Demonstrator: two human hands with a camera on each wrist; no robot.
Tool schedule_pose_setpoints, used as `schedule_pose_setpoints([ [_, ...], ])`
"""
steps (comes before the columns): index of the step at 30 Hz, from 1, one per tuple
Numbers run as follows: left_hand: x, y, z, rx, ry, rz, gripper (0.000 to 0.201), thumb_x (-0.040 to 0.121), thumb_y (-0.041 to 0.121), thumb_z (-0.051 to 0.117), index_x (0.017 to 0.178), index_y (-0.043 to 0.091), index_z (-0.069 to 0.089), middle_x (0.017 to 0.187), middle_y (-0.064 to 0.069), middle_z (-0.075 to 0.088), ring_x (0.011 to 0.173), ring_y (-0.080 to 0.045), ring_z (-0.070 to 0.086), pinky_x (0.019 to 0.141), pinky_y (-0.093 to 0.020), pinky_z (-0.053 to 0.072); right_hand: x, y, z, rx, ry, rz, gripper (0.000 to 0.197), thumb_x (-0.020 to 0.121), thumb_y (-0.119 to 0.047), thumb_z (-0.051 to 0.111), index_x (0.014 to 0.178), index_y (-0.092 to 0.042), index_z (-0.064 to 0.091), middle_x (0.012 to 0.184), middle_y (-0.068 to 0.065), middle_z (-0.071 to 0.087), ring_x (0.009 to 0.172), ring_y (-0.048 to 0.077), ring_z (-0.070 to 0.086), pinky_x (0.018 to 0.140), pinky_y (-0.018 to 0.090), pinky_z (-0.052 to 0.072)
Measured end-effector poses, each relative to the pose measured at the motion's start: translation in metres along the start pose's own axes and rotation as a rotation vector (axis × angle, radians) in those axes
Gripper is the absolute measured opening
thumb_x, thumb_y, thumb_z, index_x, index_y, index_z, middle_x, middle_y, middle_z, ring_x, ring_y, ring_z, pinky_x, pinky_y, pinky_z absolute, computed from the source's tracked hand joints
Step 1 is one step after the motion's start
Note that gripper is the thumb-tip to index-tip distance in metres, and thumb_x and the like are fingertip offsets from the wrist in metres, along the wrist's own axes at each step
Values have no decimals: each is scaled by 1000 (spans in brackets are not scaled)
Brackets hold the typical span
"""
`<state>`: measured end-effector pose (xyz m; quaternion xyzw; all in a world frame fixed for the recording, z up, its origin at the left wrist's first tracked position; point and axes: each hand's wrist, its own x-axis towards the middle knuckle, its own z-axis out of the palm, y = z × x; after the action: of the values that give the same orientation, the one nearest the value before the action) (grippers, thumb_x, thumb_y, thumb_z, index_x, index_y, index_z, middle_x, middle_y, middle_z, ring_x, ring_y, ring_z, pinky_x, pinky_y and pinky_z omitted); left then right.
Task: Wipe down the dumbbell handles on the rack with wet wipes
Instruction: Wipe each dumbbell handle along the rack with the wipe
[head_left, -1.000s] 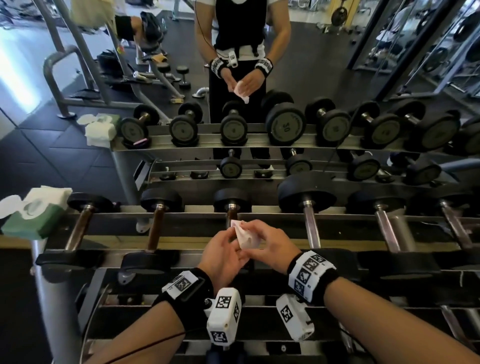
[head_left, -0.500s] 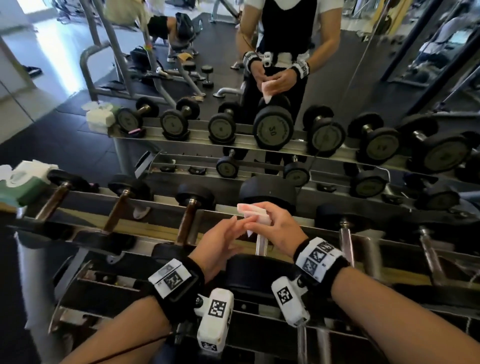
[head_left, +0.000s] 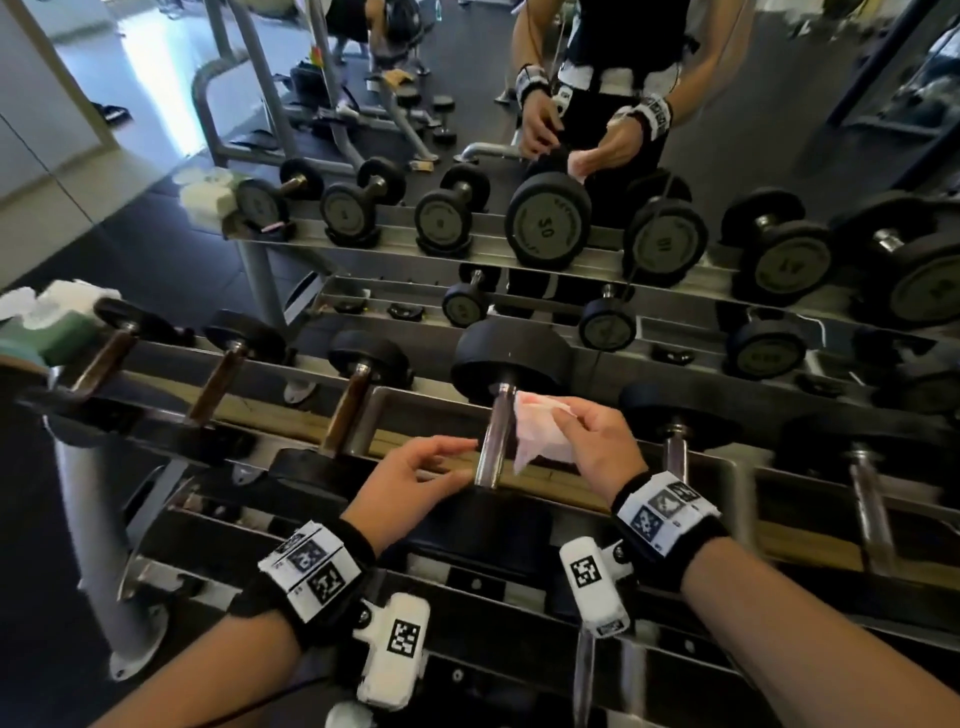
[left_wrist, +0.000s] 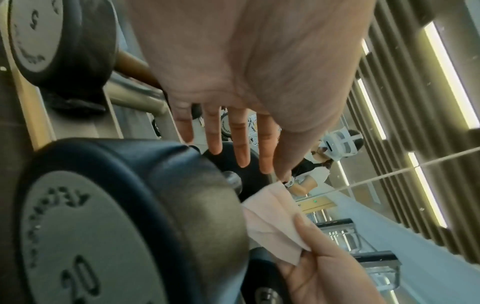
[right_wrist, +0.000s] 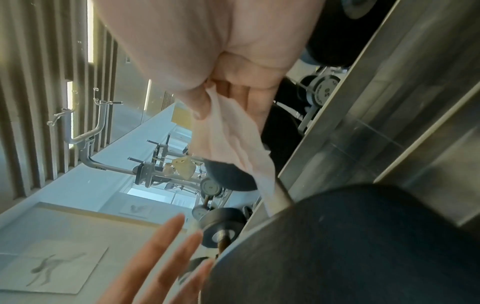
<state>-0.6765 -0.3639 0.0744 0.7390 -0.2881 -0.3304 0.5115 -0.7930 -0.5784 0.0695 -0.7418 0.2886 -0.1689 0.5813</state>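
Wet wipe (head_left: 540, 431), pinched flat between right hand (head_left: 597, 447) thumb and fingers, lies just beside the chrome dumbbell handle (head_left: 493, 441), seemingly ready to wrap it; left hand (head_left: 410, 483) fingers relaxed, holding nothing, opposite
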Motion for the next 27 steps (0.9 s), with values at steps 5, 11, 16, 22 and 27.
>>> schedule_pose_setpoints([
  [5, -7, -20, 5, 137, -29, -35, 43, 72, 43, 83, 108, 59, 66, 120, 19, 61, 115, 7, 54, 105, -22, 41, 10, 16, -12, -5, 68, 29, 27, 95, -28, 59, 81, -47, 73, 85, -13, 72, 85, 9, 65, 67, 18, 46],
  [11, -8, -27, 5, 97, -46, -81, 40, 76, 34, 82, 108, 55, 69, 114, 18, 63, 103, 5, 62, 88, -22, 56, 28, 23, 6, -119, -28, -18, 24, 98, -25, 56, 116, -26, 72, 107, -13, 67, 106, 7, 60, 84, 9, 41],
  [16, -5, -25, 3, 78, -72, -116, 39, 75, 35, 83, 109, 51, 71, 112, 19, 65, 101, 4, 64, 91, -27, 57, 37, 13, 20, -243, -145, -139, 20, 97, -30, 60, 113, -34, 73, 106, -22, 71, 102, -4, 62, 86, -1, 38],
  [22, -5, -26, 3, 31, -86, -115, 39, 73, 37, 82, 109, 49, 72, 110, 25, 65, 102, 2, 65, 87, -25, 58, 50, -13, 14, -395, -229, -393, 30, 101, -20, 53, 127, -28, 67, 127, -8, 67, 114, 2, 61, 97, 8, 41],
  [27, -7, -29, 3, 12, -81, -103, 38, 77, 35, 81, 110, 50, 71, 110, 25, 65, 103, 3, 65, 86, -23, 57, 61, -24, 8, -585, -370, -402, 35, 104, -16, 46, 130, -28, 63, 125, -3, 69, 108, 16, 67, 96, 34, 51],
])
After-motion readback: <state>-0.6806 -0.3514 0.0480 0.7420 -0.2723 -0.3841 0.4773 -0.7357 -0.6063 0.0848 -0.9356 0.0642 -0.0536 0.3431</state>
